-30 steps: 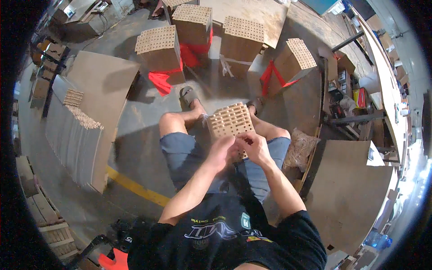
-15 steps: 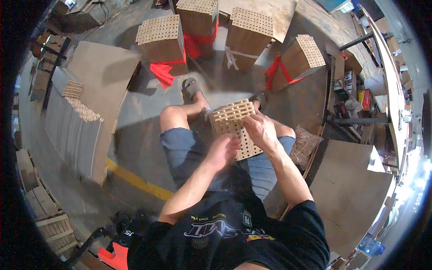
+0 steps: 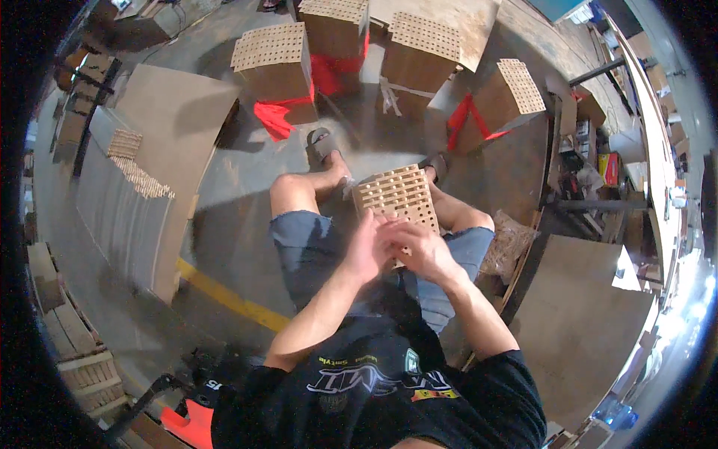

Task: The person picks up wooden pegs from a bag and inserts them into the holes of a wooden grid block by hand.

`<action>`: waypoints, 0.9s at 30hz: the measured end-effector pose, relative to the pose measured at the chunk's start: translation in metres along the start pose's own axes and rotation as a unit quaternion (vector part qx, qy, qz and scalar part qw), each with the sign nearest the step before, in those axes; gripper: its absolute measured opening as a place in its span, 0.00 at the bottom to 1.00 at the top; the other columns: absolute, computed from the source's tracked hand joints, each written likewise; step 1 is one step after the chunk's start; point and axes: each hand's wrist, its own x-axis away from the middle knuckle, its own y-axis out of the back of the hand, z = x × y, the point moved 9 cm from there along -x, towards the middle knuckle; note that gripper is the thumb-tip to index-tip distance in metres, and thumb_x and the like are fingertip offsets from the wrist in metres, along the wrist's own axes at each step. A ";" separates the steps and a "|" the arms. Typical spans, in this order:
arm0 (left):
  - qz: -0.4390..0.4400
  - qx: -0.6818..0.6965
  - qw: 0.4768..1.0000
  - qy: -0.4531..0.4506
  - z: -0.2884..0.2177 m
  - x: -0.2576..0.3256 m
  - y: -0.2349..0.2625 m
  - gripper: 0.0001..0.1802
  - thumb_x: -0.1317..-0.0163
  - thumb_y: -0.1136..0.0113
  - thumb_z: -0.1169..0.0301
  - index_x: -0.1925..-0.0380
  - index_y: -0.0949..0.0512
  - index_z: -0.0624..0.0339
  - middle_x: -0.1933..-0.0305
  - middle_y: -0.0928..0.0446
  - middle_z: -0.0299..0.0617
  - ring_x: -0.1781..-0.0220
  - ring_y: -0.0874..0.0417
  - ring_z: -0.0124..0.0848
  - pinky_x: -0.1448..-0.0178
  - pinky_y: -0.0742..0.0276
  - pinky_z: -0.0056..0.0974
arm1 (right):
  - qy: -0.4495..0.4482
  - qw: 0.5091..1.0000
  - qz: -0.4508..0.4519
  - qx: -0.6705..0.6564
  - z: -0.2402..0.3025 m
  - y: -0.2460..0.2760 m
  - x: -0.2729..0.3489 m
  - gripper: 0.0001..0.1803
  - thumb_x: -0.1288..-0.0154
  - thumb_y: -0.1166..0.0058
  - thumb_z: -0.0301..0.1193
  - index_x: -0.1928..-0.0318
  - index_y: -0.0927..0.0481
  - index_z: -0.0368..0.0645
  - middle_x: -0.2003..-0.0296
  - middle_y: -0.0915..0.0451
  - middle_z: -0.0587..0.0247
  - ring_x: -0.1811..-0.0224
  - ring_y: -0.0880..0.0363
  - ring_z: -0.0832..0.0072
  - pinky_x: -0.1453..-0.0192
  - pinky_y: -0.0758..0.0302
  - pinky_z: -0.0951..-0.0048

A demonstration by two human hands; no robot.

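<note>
Between my knees stands a stack of pale wooden boards with a grid of round holes on top. Short wooden dowels stick up in rows from its far part. My left hand and my right hand meet over the near part, hiding many holes there. The fingers of my left hand are bent and slightly blurred, close against the right fingertips. My right hand is curled with its fingers together; whatever lies between the fingertips is hidden.
Several drilled wooden blocks stand ahead, some tied with red cloth. To the left, a dowel pile lies on large stacked boards. A clear bag of wood pieces sits beside my right knee, near a brown panel.
My right hand has come back from the dowel rows toward me and met my left hand. More dowels show in the rows that it covered before.
</note>
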 end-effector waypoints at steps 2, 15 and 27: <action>0.035 -0.024 0.999 0.002 0.003 -0.002 -0.007 0.38 0.26 0.69 0.37 0.37 0.32 0.59 0.40 0.25 0.45 0.40 0.24 0.37 0.35 0.30 0.46 | -0.024 1.000 -0.005 -0.004 -0.008 -0.011 0.010 0.15 0.51 0.38 0.24 0.59 0.16 0.46 0.61 0.17 0.60 0.57 0.18 0.59 0.52 0.21 0.63; 0.004 -0.056 0.998 -0.020 0.004 -0.004 0.005 0.43 0.29 0.68 0.32 0.38 0.32 0.61 0.36 0.27 0.48 0.38 0.24 0.41 0.37 0.29 0.46 | -0.217 0.971 -0.095 -0.036 -0.062 0.024 0.005 0.07 0.37 0.39 0.24 0.58 0.16 0.38 0.65 0.16 0.55 0.64 0.16 0.66 0.60 0.20 0.69; -0.016 -0.053 0.998 -0.015 0.001 -0.002 0.016 0.41 0.30 0.65 0.33 0.42 0.30 0.60 0.40 0.24 0.52 0.42 0.21 0.42 0.39 0.25 0.47 | -0.018 0.976 -0.068 0.205 -0.037 0.014 -0.026 0.04 0.43 0.45 0.29 0.67 0.19 0.48 0.70 0.19 0.63 0.64 0.18 0.61 0.61 0.22 0.60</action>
